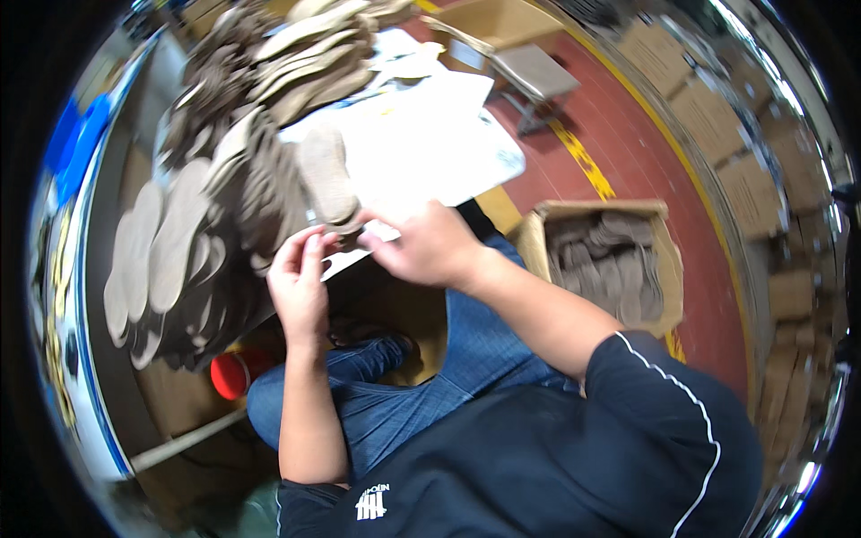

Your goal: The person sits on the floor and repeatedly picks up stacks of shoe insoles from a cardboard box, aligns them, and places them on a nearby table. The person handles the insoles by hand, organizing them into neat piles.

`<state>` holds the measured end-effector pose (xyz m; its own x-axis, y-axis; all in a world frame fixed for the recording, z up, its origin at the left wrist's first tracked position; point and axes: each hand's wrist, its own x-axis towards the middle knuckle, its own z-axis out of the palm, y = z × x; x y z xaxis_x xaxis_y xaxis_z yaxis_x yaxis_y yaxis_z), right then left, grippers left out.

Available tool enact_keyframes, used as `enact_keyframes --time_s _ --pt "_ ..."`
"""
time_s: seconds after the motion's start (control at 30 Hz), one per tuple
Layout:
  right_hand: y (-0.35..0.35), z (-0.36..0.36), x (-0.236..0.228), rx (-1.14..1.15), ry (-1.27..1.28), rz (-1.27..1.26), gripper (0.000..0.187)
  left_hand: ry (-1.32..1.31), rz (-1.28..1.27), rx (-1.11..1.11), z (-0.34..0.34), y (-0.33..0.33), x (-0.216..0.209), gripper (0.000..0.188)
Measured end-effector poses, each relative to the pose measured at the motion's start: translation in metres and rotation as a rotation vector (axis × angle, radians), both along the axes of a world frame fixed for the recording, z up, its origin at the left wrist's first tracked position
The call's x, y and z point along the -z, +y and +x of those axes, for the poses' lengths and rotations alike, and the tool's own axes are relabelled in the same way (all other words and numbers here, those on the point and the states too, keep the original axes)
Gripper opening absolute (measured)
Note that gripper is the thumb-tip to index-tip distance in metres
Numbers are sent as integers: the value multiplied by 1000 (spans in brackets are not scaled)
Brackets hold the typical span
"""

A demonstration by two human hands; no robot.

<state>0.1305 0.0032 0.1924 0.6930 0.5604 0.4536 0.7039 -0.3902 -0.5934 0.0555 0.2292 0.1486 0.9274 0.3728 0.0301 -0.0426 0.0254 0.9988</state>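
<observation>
My left hand [300, 273] is raised at the near edge of the table, its thumb and fingers pinched together; whatever is between them is too small to make out. Just to its right, my right hand [423, 247] is blurred, with fingers curled and the tips pointing at the left hand. A small white patch shows by its fingertips, of a kind I cannot tell. Right beyond both hands, a single grey-brown shoe insole [326, 170] lies flat on the white sheet [413, 134]. Left of it stand overlapping rows of similar insoles [184, 233].
More insoles, some beige [309, 45], are piled at the back. An open carton [673, 269] of brown pieces stands at my right, with a stool [535, 72] farther off. Stacked boxes [708, 117] line the right side. A red round object [231, 375] is under the table.
</observation>
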Motion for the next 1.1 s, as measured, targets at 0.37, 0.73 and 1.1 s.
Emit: enact_keyframes --time_s 0.37,0.73,1.1 --pt "53 94 6 212 297 -160 51 22 -153 41 0 -2 -3 26" --pt "137 111 16 289 261 -695 142 73 135 -34 20 -2 25 85" --pt "142 136 -12 262 445 -734 120 37 -328 -4 11 -2 21 68"
